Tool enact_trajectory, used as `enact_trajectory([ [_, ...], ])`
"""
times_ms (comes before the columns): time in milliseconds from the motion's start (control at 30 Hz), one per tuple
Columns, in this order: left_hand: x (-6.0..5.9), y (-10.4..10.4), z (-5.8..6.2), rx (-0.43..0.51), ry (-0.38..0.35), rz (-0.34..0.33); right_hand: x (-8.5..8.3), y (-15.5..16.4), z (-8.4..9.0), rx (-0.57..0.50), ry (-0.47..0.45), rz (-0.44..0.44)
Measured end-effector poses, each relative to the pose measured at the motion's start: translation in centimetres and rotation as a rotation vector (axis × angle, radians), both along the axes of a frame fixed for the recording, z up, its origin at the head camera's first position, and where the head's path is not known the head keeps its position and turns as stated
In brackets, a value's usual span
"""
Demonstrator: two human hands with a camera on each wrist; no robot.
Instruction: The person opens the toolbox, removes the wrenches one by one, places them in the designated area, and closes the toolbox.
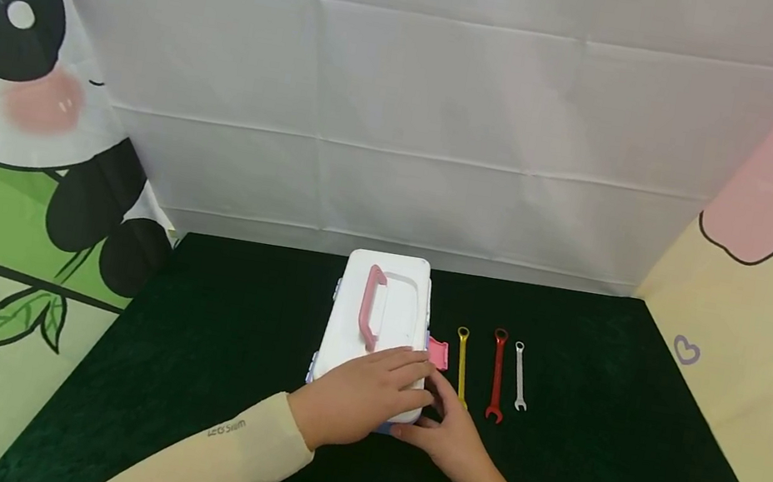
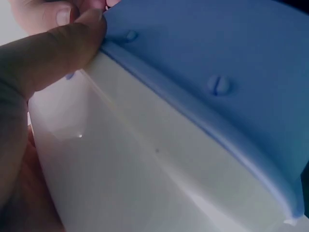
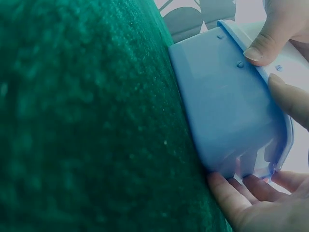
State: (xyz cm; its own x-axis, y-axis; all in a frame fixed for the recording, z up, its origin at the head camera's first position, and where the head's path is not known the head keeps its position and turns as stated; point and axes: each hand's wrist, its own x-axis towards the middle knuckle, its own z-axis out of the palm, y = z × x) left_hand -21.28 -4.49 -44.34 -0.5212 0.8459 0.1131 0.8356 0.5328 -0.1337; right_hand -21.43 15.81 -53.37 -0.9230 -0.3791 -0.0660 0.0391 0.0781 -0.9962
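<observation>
A white toolbox (image 1: 388, 300) with a pink handle (image 1: 370, 314) and a blue base (image 3: 222, 106) lies on the dark green cloth. My left hand (image 1: 393, 390) lies over the near end of the lid, fingers draped over its right edge. Its thumb (image 2: 53, 53) presses at the seam between the white lid (image 2: 120, 169) and the blue base (image 2: 217, 58). My right hand (image 1: 425, 417) holds the near right corner of the box, thumb along the side below a pink latch (image 1: 438, 354). Its fingers (image 3: 246, 203) cup the base's lower corner.
A yellow wrench (image 1: 461, 367), a red wrench (image 1: 496, 376) and a small silver wrench (image 1: 520, 376) lie side by side just right of the box. The green cloth (image 1: 225, 350) covers the table. White and cartoon-printed sheets wall in the back and both sides.
</observation>
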Motion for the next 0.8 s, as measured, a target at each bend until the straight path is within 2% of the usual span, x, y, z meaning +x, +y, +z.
enact_trajectory([
  [200, 0.0, -0.1, -0.1, -0.002, -0.012, -0.006, 0.0, 0.0, 0.0, 0.007, -0.005, 0.002],
  [433, 0.6, -0.6, -0.2, 0.003, -0.032, 0.039, 0.0, 0.0, -0.2, 0.014, 0.002, -0.019],
  [533, 1.2, -1.5, 0.0, 0.061, -0.066, 0.094, 0.0, 0.0, -0.3, 0.007, 0.014, -0.018],
  [633, 1.9, -3.0, 0.3, 0.149, -0.095, 0.179, -0.1, -0.1, -0.3, 0.0, 0.03, -0.009],
  [800, 2.7, -5.3, 0.2, 0.313, -0.088, 0.323, 0.0, -0.3, -0.2, 0.018, 0.043, -0.032],
])
